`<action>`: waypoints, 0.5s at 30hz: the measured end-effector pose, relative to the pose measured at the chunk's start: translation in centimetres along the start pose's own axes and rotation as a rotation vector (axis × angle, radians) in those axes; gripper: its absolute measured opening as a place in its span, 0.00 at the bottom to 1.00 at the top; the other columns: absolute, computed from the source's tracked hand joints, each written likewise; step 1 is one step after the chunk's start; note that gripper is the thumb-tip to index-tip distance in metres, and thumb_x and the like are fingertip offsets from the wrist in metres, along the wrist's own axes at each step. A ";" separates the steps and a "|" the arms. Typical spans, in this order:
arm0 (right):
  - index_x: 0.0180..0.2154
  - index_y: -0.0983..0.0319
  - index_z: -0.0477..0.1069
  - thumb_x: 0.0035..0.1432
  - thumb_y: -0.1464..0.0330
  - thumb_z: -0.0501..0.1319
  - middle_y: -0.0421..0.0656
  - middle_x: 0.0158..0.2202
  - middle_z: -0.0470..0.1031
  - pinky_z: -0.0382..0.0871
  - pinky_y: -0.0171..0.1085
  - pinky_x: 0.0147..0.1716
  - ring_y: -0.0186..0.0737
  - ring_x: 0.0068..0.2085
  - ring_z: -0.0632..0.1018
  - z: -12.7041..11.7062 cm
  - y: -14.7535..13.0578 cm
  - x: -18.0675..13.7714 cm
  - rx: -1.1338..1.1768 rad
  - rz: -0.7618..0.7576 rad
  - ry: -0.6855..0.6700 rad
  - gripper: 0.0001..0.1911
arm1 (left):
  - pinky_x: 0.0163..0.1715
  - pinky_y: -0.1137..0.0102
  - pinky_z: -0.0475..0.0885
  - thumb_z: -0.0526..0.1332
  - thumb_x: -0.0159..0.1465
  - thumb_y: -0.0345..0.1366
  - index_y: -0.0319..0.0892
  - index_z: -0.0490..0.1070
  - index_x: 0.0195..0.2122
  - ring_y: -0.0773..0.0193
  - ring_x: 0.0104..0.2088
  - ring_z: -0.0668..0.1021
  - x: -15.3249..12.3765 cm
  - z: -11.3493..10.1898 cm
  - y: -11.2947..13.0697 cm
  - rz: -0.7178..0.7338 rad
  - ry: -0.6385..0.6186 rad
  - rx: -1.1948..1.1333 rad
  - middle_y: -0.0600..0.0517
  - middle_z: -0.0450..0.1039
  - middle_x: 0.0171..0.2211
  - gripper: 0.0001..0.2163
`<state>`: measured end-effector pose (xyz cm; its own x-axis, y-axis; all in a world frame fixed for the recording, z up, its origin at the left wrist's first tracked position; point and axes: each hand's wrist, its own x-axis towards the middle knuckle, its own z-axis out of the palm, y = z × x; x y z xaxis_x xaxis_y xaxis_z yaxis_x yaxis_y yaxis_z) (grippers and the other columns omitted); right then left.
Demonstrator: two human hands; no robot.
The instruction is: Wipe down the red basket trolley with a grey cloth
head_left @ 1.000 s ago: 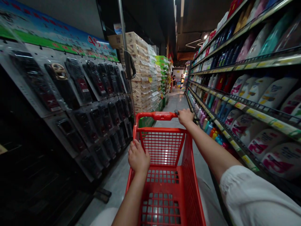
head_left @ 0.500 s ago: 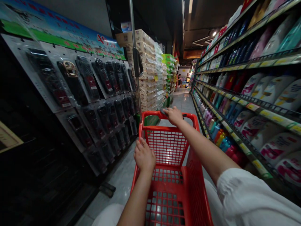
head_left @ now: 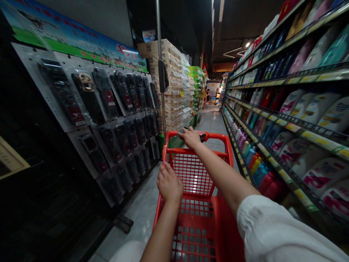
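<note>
A red plastic shopping cart (head_left: 195,220) with a mesh basket stands right in front of me. My left hand (head_left: 170,183) is closed over its left rim, fingers curled on the edge. Across the basket, my right hand (head_left: 191,138) rests on the far red bar (head_left: 218,136). Under its fingers a dark grey, cloth-like piece (head_left: 182,132) is pressed against the bar, showing on both sides of the hand; its exact kind is unclear. A thin metal pole (head_left: 159,32) with a black clip (head_left: 163,76) rises from the cart's far left corner.
Packaged belts (head_left: 120,91) hang on a display board at left, its dark foot (head_left: 124,222) on the floor. Stacked paper packs (head_left: 169,76) stand beyond. Shelves of bottles (head_left: 289,127) line the right side. A tiled aisle (head_left: 211,120) leads ahead, with a person (head_left: 208,95) far off.
My right hand has slid left along the far bar, and the dark grey piece has moved with it. My left hand keeps its place on the rim. The view has shifted slightly.
</note>
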<state>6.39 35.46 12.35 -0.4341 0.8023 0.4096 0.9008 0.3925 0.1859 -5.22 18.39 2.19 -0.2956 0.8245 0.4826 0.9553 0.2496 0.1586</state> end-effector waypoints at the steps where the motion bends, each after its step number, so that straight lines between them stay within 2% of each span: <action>1: 0.58 0.49 0.67 0.68 0.66 0.47 0.45 0.63 0.65 0.65 0.45 0.42 0.54 0.56 0.64 0.4 0.1 -0.4 -0.040 -0.078 0.013 0.21 | 0.52 0.61 0.69 0.63 0.58 0.36 0.26 0.55 0.66 0.47 0.57 0.70 0.0 0.0 0.0 0.001 0.003 0.001 0.31 0.60 0.62 0.36; 4: 0.59 0.48 0.67 0.68 0.68 0.46 0.42 0.69 0.55 0.64 0.48 0.46 0.53 0.54 0.65 1.4 1.9 -2.1 -0.131 -0.246 0.031 0.23 | 0.53 0.61 0.69 0.63 0.58 0.36 0.26 0.56 0.65 0.48 0.56 0.70 0.1 0.2 -0.1 0.006 0.007 -0.006 0.31 0.61 0.62 0.35; 6: 0.61 0.47 0.65 0.68 0.68 0.46 0.40 0.70 0.52 0.63 0.50 0.48 0.52 0.53 0.67 1.9 3.7 -3.6 -0.151 -0.285 0.049 0.24 | 0.52 0.61 0.69 0.62 0.59 0.36 0.27 0.56 0.65 0.48 0.57 0.70 0.2 0.3 -0.2 0.012 0.011 -0.011 0.31 0.61 0.61 0.35; 10: 0.62 0.45 0.63 0.68 0.70 0.47 0.37 0.70 0.51 0.62 0.50 0.48 0.52 0.52 0.68 2.2 7.2 -6.3 -0.187 -0.292 0.064 0.26 | 0.52 0.61 0.70 0.62 0.59 0.36 0.26 0.56 0.65 0.47 0.57 0.70 0.3 0.4 -0.3 0.036 0.021 -0.011 0.30 0.61 0.61 0.34; 15: 0.62 0.43 0.63 0.66 0.72 0.49 0.37 0.70 0.52 0.63 0.46 0.43 0.50 0.49 0.69 1.1 10.8 -9.0 -0.239 -0.229 0.026 0.27 | 0.52 0.61 0.70 0.60 0.60 0.36 0.26 0.56 0.65 0.47 0.57 0.70 0.4 0.2 -0.3 0.047 0.025 -0.013 0.30 0.62 0.61 0.33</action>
<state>20.03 32.97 9.65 -0.6280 0.6926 0.3548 0.7584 0.4424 0.4787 -5.67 18.76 2.13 -0.2511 0.8221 0.5109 0.9678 0.2044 0.1468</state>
